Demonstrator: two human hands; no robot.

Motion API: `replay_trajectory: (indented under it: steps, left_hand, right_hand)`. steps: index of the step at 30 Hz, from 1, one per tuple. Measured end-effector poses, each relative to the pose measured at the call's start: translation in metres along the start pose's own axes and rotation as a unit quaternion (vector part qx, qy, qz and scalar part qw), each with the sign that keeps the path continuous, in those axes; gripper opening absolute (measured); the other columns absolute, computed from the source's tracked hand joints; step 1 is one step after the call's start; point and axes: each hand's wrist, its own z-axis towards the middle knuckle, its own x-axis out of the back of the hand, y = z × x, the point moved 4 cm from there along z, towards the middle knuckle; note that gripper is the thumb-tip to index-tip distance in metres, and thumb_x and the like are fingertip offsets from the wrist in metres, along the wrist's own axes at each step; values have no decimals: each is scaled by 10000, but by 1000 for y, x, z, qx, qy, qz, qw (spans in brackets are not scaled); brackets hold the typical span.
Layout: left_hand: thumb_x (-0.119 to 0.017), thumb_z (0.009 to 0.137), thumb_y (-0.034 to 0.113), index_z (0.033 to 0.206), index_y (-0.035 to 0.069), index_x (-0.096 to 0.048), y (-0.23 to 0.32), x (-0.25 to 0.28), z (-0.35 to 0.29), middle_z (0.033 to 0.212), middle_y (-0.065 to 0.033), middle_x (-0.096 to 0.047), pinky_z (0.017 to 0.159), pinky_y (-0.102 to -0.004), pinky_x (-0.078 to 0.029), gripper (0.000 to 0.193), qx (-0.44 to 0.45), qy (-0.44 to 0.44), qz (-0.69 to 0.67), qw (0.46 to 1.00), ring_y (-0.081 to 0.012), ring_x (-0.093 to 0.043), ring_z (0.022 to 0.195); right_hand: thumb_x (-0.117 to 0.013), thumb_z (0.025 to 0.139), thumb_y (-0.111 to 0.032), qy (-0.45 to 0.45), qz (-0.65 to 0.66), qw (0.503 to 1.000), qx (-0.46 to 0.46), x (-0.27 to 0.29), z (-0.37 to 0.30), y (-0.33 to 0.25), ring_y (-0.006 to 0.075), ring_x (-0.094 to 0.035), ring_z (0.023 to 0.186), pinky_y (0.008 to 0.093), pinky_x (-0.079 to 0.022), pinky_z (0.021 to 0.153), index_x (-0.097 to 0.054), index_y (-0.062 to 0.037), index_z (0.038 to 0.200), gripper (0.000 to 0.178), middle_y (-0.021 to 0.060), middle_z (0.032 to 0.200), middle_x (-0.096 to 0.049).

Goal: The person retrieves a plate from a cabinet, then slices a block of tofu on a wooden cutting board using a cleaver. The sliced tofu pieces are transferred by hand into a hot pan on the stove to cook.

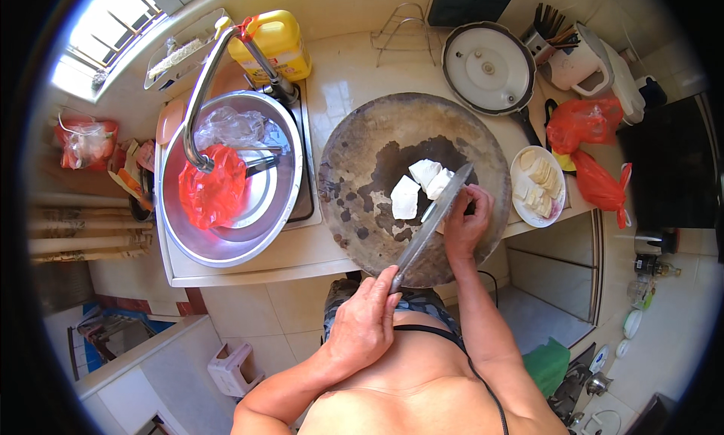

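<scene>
My left hand (363, 320) is wrapped round the handle of a large kitchen knife (431, 225). Its blade slants up and right over a round wooden chopping board (351, 160) with dark wet patches. White blocks that look like tofu sit on the board: one block (405, 197) lies left of the blade, and more pieces (427, 173) lie against its upper part. On the blade's right side is my right hand (467, 222), fingers curled close to the metal. Whatever those fingers hold, if anything, is hidden. A white plate (537, 222) of pale slices (537, 180) stands right of the board.
Left of the board, a metal basin (290, 209) with a red plastic bag (213, 188) sits under a faucet (205, 96). A yellow jug (275, 47) stands behind it. A pot lid (488, 67) and red bags (584, 124) are at the right. The counter's front edge (249, 278) runs before me.
</scene>
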Motion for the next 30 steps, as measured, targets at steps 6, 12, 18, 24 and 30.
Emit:
replay_trajectory:
  steps: [6,12,18,24,30]
  left_hand:
    - [-567,991,58,1388,4,-499,2,6,4,951,-208,-610,661,-483,-523,406,22,10,-5,1000,-415,-630,780]
    - [-583,984,71,1386,-1,-508,10,12,-4,929,-194,-599,640,-480,-524,416,17,-22,30,999,-407,-630,753]
    - [-578,987,90,1397,-6,-499,12,3,-5,946,-198,-594,654,-484,-534,428,22,-52,37,998,-411,-633,764]
    - [-576,988,89,1408,-7,-484,13,0,-7,951,-192,-594,661,-478,-534,440,33,-66,41,996,-405,-624,772]
    - [-581,985,69,1410,-10,-478,14,-4,-6,964,-183,-607,664,-463,-535,445,49,-72,39,995,-396,-621,787]
  right_hand:
    - [-657,945,-65,6,-10,1000,2,0,0,1,343,-615,1016,409,-498,888,-612,2,1021,111,183,1080,-616]
    - [-642,950,-57,-2,20,1000,-2,1,-1,2,348,-607,1023,411,-493,888,-597,-1,1046,120,189,1099,-605]
    - [-604,951,0,-8,40,999,-3,1,-2,3,347,-595,1039,409,-488,897,-586,-4,1063,113,185,1109,-591]
    - [-578,948,21,-18,28,999,19,1,-3,4,336,-584,1035,401,-479,905,-575,-4,1064,118,174,1108,-573]
    - [-603,942,-15,-27,6,999,33,1,-4,7,346,-579,1042,424,-469,925,-574,1,1057,119,183,1110,-569]
